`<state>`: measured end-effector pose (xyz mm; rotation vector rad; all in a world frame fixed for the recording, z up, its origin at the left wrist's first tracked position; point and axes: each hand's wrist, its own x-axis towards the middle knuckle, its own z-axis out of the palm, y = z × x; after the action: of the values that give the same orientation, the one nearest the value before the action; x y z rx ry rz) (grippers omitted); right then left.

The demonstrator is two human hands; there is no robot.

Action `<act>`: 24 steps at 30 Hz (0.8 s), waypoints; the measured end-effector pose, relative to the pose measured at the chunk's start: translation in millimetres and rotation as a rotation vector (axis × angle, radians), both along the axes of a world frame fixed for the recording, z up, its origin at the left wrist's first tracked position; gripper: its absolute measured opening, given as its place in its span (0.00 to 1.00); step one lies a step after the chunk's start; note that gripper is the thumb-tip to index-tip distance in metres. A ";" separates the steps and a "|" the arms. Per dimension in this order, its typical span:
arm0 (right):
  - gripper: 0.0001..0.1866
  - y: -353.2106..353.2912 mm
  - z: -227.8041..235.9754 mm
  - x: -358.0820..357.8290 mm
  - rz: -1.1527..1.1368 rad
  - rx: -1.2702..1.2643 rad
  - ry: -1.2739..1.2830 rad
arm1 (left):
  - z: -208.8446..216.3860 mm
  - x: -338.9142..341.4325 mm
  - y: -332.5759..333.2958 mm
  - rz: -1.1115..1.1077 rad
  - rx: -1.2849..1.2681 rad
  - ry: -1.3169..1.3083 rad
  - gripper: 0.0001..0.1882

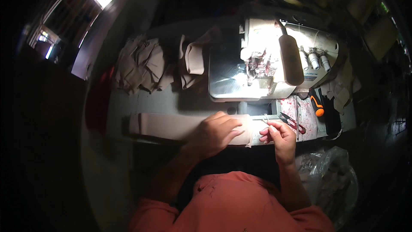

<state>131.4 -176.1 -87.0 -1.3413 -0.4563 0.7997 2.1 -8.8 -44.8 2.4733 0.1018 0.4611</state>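
Observation:
A long beige fabric strip (171, 125) lies along the table's front edge. My left hand (216, 132) rests on the strip near its right end, fingers stretched out over the cloth. Just right of that end, my right hand (280, 138) is closed in a pinch. A thin, pale string-like piece (266, 121) sticks up at its fingertips; whether it is thread or a narrow strip I cannot tell. Beside the right hand lie thread snips (296, 124) with red handles. The sewing machine (283, 87) stands just beyond both hands, its needle area brightly lit.
A heap of beige fabric pieces (143, 62) lies at the back left, with folded fabric (194, 58) beside it. An orange-and-black tool (317, 106) lies right of the snips. Below the table's right side is a clear plastic bag (337, 167) of scraps.

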 end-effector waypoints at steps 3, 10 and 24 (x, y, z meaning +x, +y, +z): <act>0.10 0.9 8.1 -7.2 0.038 -0.011 -0.013 | -43.0 14.9 -4.9 0.321 0.007 0.056 0.13; 0.12 9.8 8.9 -9.3 0.059 -0.078 -0.232 | -47.4 14.9 5.1 0.116 -0.246 -0.186 0.04; 0.06 57.2 65.1 -33.1 0.171 0.080 0.122 | -47.7 -116.1 52.3 0.491 -1.748 -1.148 0.28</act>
<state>98.3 -118.9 -21.8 -1.1831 -0.5060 0.9881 -114.0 43.5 -92.5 0.2931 0.4009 1.1948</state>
